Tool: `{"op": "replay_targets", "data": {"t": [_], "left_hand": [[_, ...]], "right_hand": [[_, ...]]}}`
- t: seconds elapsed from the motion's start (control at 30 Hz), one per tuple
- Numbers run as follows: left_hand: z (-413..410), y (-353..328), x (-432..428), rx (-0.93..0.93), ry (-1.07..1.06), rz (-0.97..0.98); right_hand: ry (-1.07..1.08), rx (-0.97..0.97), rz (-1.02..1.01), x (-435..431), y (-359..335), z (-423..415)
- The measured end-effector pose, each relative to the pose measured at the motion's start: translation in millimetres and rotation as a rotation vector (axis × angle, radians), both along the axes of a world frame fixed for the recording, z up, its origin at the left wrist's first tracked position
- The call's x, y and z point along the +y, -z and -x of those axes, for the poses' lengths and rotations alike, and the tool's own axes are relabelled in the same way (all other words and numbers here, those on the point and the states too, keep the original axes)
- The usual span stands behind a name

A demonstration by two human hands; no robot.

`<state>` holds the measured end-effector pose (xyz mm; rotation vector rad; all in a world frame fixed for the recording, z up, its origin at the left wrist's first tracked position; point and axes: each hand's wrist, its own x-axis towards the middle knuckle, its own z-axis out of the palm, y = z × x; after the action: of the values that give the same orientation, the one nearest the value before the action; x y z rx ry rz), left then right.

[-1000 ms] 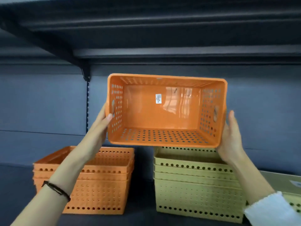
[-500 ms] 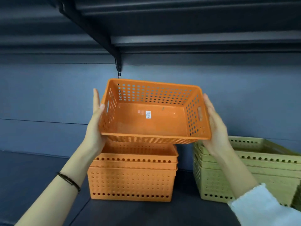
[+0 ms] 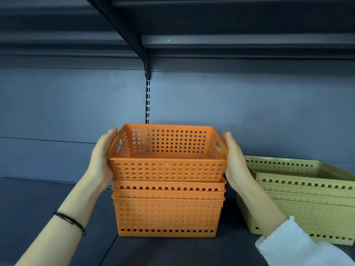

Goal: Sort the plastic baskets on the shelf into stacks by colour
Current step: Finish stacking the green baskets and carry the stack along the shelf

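An orange perforated basket (image 3: pixel 167 168) sits upright, partly nested in the top of the orange stack (image 3: pixel 167 215) on the dark shelf (image 3: pixel 48 208). My left hand (image 3: pixel 101 160) presses flat on its left end and my right hand (image 3: pixel 234 162) on its right end, so the basket is clamped between both palms. A stack of yellow-green baskets (image 3: pixel 307 200) stands just to the right, close to my right wrist.
A black shelf bracket (image 3: pixel 146 62) and slotted upright (image 3: pixel 147 100) hang above and behind the orange stack, under the upper shelf (image 3: pixel 230 20). The grey back panel (image 3: pixel 57 112) closes the rear. Bare shelf lies to the left of the orange stack.
Both hands brought the orange basket from above the yellow-green stack leftward, levelled it, and lowered it into the top of the orange stack.
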<state>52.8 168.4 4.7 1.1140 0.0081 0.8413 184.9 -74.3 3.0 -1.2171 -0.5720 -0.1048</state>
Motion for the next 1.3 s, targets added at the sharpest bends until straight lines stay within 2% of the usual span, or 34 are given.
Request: {"op": "replay_targets", "data": {"t": [0.1, 0.23, 0.33, 0.43, 0.53, 0.6, 0.67, 0.73, 0.8, 0.87, 1.07, 1.2, 1.3], "left_hand": [[-4, 9, -1, 0.185, -0.01, -0.063], [-7, 15, 6, 0.444, -0.147, -0.374], [-2, 31, 20, 0.544, -0.154, -0.523], [7, 42, 23, 0.626, -0.133, -0.554], [9, 35, 12, 0.681, -0.44, -0.771], [11, 30, -4, 0.611, -0.726, -1.018], [10, 29, -24, 0.45, -0.824, -1.229], [7, 28, -54, 0.325, -0.755, -1.45], [1, 29, -96, 0.222, -0.623, -1.752], [-9, 37, -140, 0.083, -0.485, -1.968], [-47, 77, -294, -0.152, -0.128, -2.125], [-79, 98, -398, -0.156, -0.106, -2.192], [-103, 109, -457, -0.053, -0.155, -2.122]], "right_hand": [[0.129, -0.001, 0.195, -2, 18, -2], [0.203, 0.009, 0.383, -4, 31, -4], [0.252, -0.134, 0.521, -2, 35, -2], [0.32, -0.273, 0.7, -3, 35, -1], [0.275, -0.299, 0.777, -9, 31, 0], [0.277, -0.382, 0.794, -19, 29, 6], [0.323, -0.503, 0.833, -35, 27, 19], [0.429, -0.66, 0.876, -62, 28, 29], [0.629, -0.819, 0.901, -101, 33, 34], [0.771, -0.87, 0.94, -149, 42, 31], [0.896, -0.706, 1.073, -312, 82, 8], [0.915, -0.615, 1.237, -405, 100, -2], [0.927, -0.545, 1.33, -466, 111, -14]]}}
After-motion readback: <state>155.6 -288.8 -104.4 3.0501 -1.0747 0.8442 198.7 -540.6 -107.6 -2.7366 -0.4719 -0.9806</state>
